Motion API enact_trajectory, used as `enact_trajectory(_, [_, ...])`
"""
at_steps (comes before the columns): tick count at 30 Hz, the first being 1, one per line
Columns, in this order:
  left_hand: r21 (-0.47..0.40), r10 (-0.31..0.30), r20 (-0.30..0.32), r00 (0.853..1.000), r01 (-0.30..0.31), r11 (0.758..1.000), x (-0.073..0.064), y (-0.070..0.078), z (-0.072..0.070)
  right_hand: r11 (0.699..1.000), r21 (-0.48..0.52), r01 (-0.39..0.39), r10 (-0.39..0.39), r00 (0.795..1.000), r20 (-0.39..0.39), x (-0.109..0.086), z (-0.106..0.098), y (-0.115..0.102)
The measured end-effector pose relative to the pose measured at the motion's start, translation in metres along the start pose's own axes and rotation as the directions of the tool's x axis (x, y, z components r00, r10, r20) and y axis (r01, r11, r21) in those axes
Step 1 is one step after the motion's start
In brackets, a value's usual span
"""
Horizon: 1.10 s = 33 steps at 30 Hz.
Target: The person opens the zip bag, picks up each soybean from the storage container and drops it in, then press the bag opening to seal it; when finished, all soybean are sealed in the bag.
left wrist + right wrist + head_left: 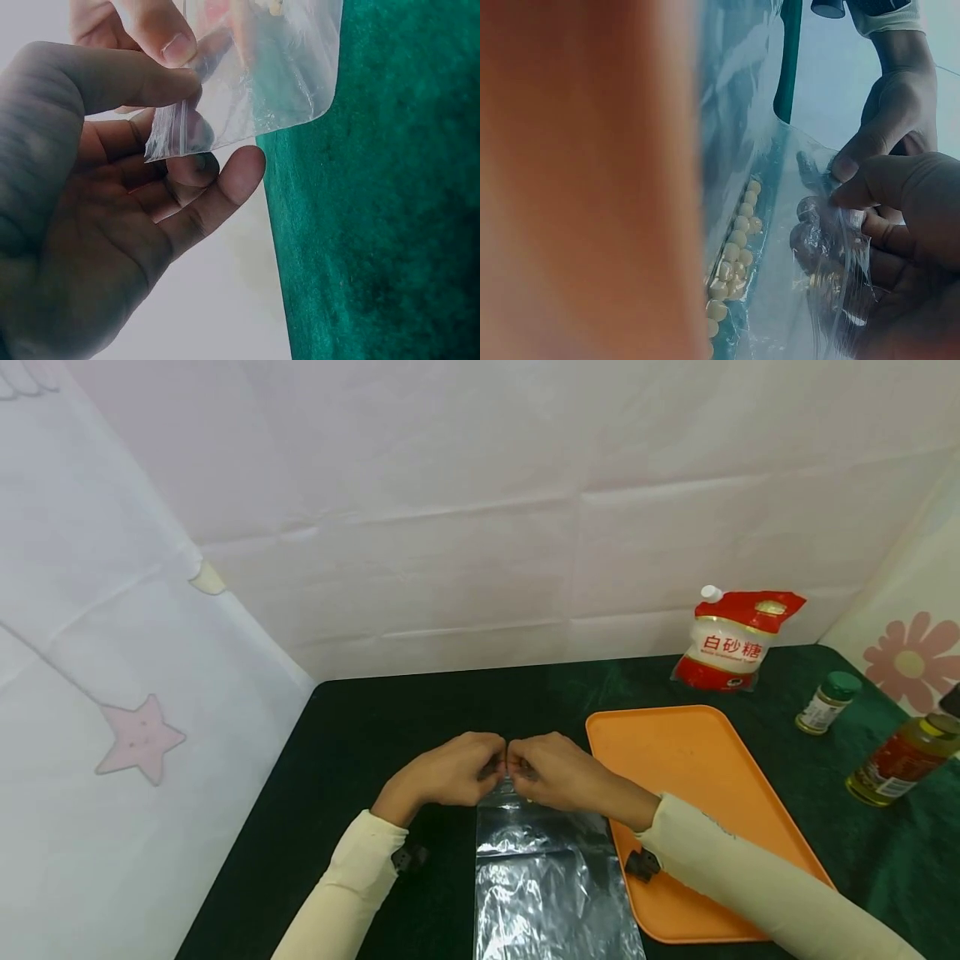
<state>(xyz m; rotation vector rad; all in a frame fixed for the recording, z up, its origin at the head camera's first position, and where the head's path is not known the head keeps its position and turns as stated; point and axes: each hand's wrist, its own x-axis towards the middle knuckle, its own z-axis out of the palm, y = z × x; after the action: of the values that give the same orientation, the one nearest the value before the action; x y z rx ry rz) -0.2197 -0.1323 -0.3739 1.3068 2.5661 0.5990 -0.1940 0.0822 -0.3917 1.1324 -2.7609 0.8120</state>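
Note:
A clear plastic zip-lock bag (525,885) lies flat on the dark green cloth, stretching toward the person from between the two hands. At its far end, my left hand (453,770) and right hand (558,772) meet, pinching the top edge side by side. The left wrist view shows my left thumb and fingers gripping near one corner of the ribbed zip strip (174,131). Several round, cream-coloured bead-like pieces (737,240) run in a line at the bag in the right wrist view. A blurred orange-brown surface hides that view's left side.
An orange tray (675,752) lies under the right forearm, beside the bag. Behind it stands a red-and-white sugar pouch (723,652). Farther right are a small green-capped jar (827,703) and an oil bottle (900,764). White fabric hangs behind the table.

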Motion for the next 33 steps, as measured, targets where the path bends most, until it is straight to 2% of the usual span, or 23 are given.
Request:
enact_trajectory(6, [-0.025, 0.002, -0.008, 1.0, -0.002, 1.0, 0.0, 0.0, 0.0, 1.0, -0.029, 0.007, -0.006, 1.0, 0.006, 0.0, -0.001, -0.001])
enact_trajectory(13, [-0.041, 0.034, 0.006, 0.999, -0.034, 0.999, -0.001, 0.003, -0.002, 0.995, -0.074, -0.063, 0.066, 0.997, 0.035, -0.002, -0.004, 0.0])
enact_trajectory(22, [-0.027, 0.051, 0.023, 0.998, -0.05, 0.998, -0.002, 0.006, -0.006, 0.992, -0.03, -0.12, 0.122, 0.989, 0.078, -0.01, -0.015, -0.001])
enact_trajectory(33, [-0.019, 0.033, 0.039, 0.999, -0.033, 0.999, -0.004, 0.007, -0.008, 0.977, 0.029, -0.21, 0.205, 0.971, 0.126, -0.026, -0.025, 0.016])
